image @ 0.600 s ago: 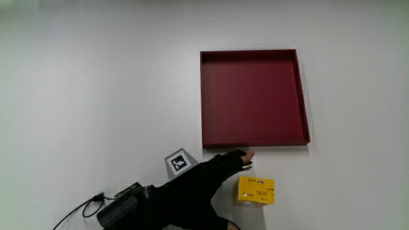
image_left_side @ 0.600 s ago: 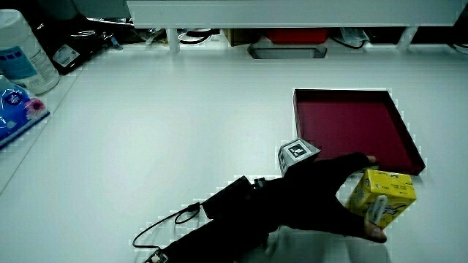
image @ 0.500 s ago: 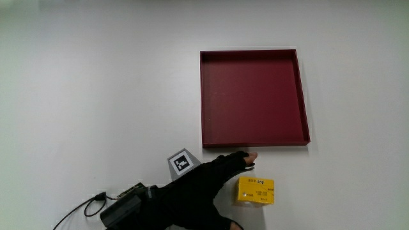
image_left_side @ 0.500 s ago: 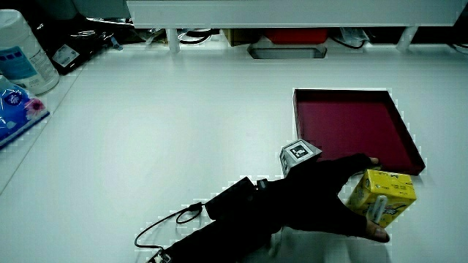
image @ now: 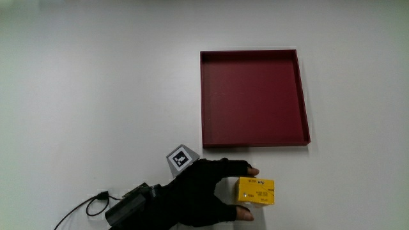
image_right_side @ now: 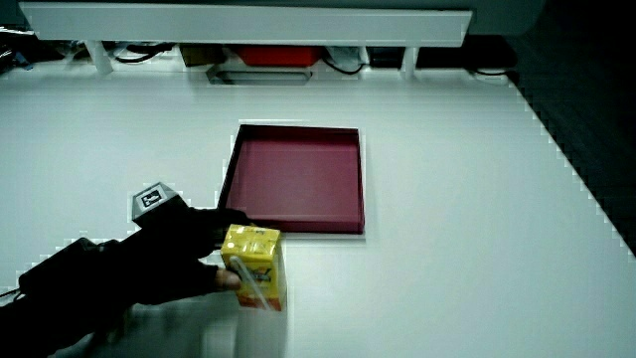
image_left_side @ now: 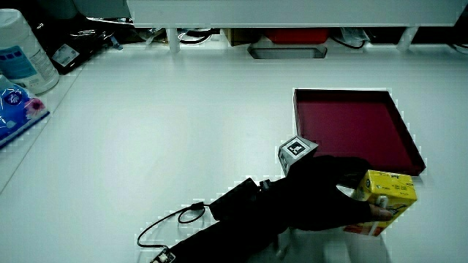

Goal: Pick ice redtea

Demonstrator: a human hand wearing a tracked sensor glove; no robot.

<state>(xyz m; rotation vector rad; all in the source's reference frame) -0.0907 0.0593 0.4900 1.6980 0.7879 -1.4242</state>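
Note:
The ice red tea is a small yellow carton standing on the white table, nearer to the person than the dark red tray. The gloved hand is at the carton's side, with one finger curled over the edge nearest the tray and the thumb on the edge nearest the person. In both side views the carton stands upright with the hand closed around it. The patterned cube sits on the back of the hand. The tray holds nothing.
A black device with a cable trails from the forearm toward the person. In a side view a white bottle and a blue packet stand at the table's edge. A low partition closes off the table.
The hand has slid closer to the carton and its finger and thumb have closed around it. The carton and the tray stay where they were.

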